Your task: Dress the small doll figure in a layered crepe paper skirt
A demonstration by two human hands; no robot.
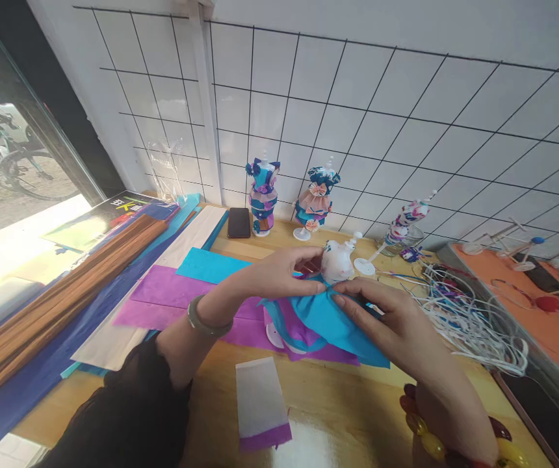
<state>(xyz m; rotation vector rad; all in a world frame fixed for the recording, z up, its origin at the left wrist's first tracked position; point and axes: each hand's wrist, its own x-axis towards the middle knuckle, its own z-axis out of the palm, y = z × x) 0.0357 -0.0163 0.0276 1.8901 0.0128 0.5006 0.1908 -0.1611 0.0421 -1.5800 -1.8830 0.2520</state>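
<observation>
A small white dress form (338,261) leans to the right between my hands, its round base (273,338) partly showing under the skirt. Blue crepe paper (342,325) is gathered at its waist over a purple layer (299,325). My left hand (299,270) curves round the back of the form, its thumb pressing the gathers at the waist. From the right, my right hand (377,309) pinches the blue paper's gathered edge with thumb and fingers, close to my left thumb.
Crepe paper strips in purple (162,286), blue (211,265) and brown (65,286) lie to the left. Dressed forms (263,201) stand by the wall near a phone (239,223). A white-purple paper piece (262,400) lies in front; tangled white strips (474,325) sit right, beside an orange tray (552,331).
</observation>
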